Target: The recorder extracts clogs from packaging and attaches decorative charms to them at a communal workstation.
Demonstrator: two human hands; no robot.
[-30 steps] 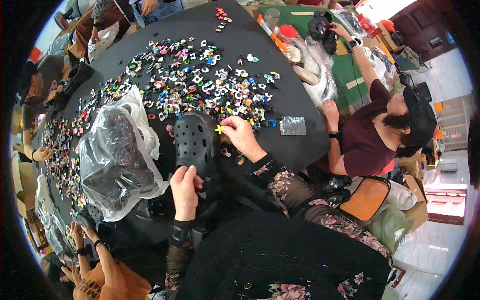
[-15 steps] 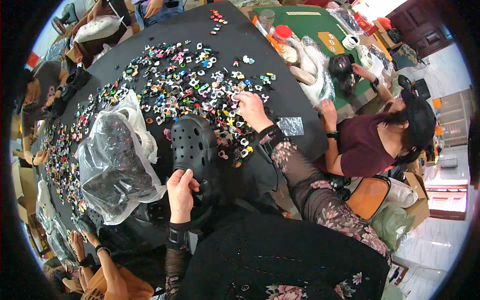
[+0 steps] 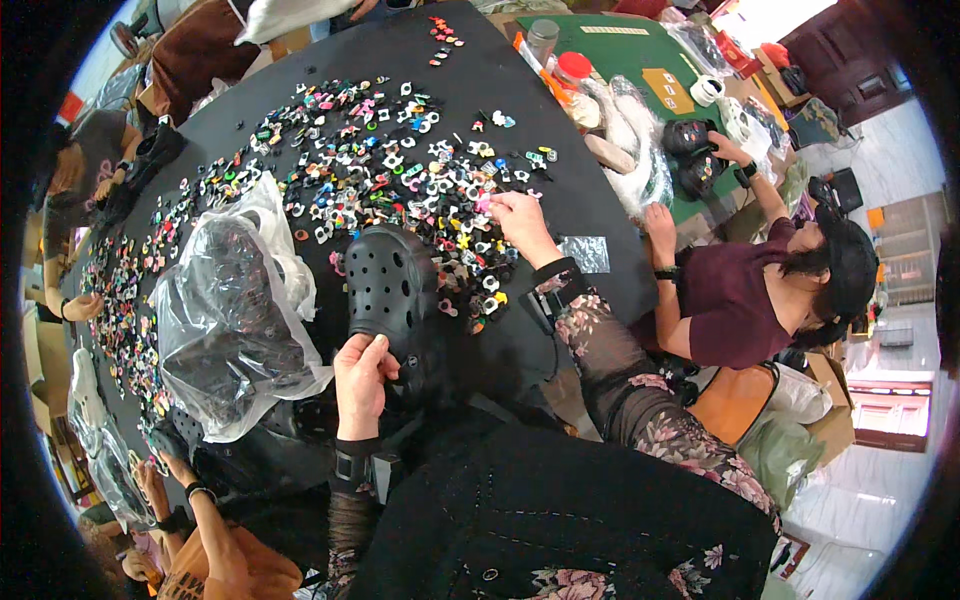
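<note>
My left hand [image 3: 362, 388] is closed on a black clog [image 3: 382, 285] full of round holes, thumb on top near its strap. The clog lies toe-away at the near edge of the black table. To its right, my right hand [image 3: 527, 228] hovers over the pile of small shoe charms [image 3: 420, 190], thumb and forefinger pinched together. At the fingertips shows a small pink charm [image 3: 485, 206], its shape too small to make out. The charms are mixed in colour, many white, yellow, green or black.
Left of the clog lies a clear plastic bag [image 3: 235, 320] with black shoes inside. A small clear packet [image 3: 584, 254] is by my right wrist. At right, a co-worker in a maroon top [image 3: 735, 300] handles black shoes [image 3: 690, 160] on a green table. Other people work along the left.
My right hand has shifted slightly right and toward me, fingers pinched with the pink charm. The left hand keeps its hold on the clog. A white bag at the far side has swung right.
</note>
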